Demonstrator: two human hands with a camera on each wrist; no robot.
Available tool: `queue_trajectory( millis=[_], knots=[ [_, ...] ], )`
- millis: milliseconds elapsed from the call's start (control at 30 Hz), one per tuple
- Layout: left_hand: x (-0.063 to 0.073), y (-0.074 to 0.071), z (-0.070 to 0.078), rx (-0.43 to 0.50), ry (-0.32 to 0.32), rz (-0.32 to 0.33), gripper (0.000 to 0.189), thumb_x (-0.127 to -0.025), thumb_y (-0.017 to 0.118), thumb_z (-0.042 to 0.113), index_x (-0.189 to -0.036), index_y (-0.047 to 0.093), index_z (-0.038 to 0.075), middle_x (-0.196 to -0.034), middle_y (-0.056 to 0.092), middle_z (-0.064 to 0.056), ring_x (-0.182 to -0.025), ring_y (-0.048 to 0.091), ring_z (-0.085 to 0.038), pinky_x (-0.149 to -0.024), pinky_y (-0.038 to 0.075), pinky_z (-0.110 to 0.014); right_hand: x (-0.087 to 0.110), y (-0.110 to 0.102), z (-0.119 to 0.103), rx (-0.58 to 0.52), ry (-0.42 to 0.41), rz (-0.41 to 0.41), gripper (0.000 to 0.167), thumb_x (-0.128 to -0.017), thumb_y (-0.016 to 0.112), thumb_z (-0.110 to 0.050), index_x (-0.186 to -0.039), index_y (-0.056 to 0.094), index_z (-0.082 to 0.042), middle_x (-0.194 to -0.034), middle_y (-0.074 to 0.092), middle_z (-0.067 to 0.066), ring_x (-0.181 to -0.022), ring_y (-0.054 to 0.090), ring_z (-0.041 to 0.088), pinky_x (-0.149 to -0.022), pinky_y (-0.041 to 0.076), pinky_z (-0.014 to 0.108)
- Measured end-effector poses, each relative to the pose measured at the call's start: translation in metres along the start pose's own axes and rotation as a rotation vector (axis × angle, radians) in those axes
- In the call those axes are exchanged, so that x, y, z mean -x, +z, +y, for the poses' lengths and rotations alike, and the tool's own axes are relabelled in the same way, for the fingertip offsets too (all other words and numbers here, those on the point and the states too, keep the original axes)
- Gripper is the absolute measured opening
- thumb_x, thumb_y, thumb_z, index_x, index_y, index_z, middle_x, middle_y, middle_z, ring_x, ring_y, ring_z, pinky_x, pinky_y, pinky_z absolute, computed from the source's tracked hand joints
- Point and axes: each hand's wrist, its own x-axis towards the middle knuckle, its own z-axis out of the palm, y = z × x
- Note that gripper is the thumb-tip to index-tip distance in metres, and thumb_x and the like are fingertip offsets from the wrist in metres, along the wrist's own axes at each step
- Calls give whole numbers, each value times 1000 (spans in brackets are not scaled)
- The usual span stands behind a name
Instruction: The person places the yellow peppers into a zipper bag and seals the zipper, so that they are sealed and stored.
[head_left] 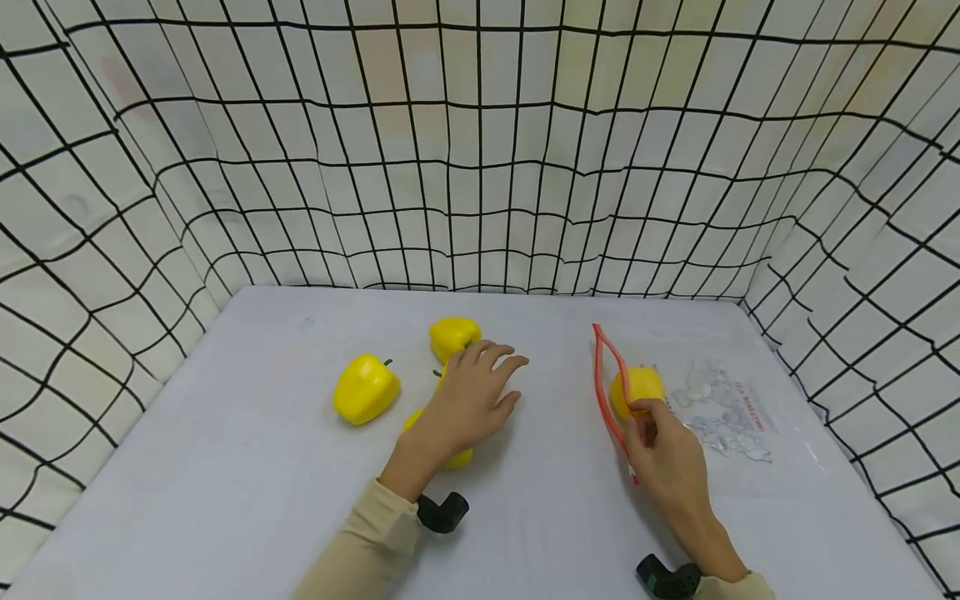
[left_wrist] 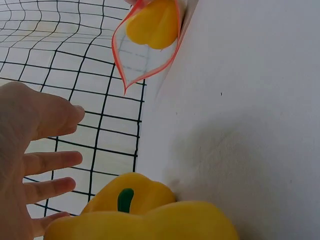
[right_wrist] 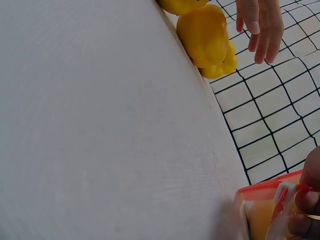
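Observation:
My right hand (head_left: pixel 670 457) pinches the red zip edge (head_left: pixel 602 390) of a clear plastic zip bag (head_left: pixel 795 450), its mouth spread apart toward the left. Inside the bag sits a yellow bell pepper (head_left: pixel 645 387). My left hand (head_left: pixel 467 402) hovers over the other peppers, fingers spread and relaxed, holding nothing. Partly behind it are a back pepper (head_left: pixel 452 335) and a front pepper (head_left: pixel 459 458); one more between them is mostly hidden. Another yellow bell pepper (head_left: pixel 366 389) with a green stem lies to the left. The left wrist view shows the thumb and fingers (left_wrist: pixel 52 161) apart from the peppers.
A white table (head_left: pixel 225 467) carries everything. Black netting (head_left: pixel 480 167) over pale walls encloses its back and sides. Dark wrist-worn devices (head_left: pixel 444 512) sit by both sleeves. Printed marks (head_left: pixel 750 408) show on the bag lying flat at the right.

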Motion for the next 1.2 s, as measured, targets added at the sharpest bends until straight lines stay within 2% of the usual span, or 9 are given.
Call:
queue_trajectory(
  millis=[233,500,700,967,1200],
  knots=[
    [5,-1,-10,15,-49,-66,50,-102,66,36,-147,56,18,-148,57,-11,-141,48,-35,-116,39,-60,2,2,0,-9,12,-11,24,-91,75,-6,-114,67,-6,-75,60,3,-63,48,13,-53,41,20],
    [7,-1,-22,3,-110,-140,54,-101,67,37,-150,54,18,-150,56,-10,-143,45,-35,-118,36,-61,1,2,1,-9,11,-6,22,-91,75,-6,-112,67,-6,-76,61,2,-64,49,13,-55,43,20],
    [8,-4,-29,19,-142,-164,52,-100,70,32,-147,56,15,-152,53,-11,-145,44,-34,-119,37,-59,0,1,0,-5,13,-10,24,-91,75,-7,-114,67,-5,-78,62,4,-66,50,14,-56,44,19],
    [10,-11,-31,62,-172,-171,46,-99,72,29,-142,61,13,-146,57,-13,-140,48,-35,-119,39,-55,0,1,1,-1,11,-12,23,-91,75,-7,-113,67,-6,-76,61,3,-64,49,13,-54,43,20],
    [9,-12,-30,79,-205,-191,46,-99,72,32,-142,61,16,-145,58,-9,-139,48,-32,-112,43,-56,0,3,3,5,7,-9,24,-91,76,-8,-113,66,-6,-75,59,1,-62,48,12,-54,43,20]
  ],
)
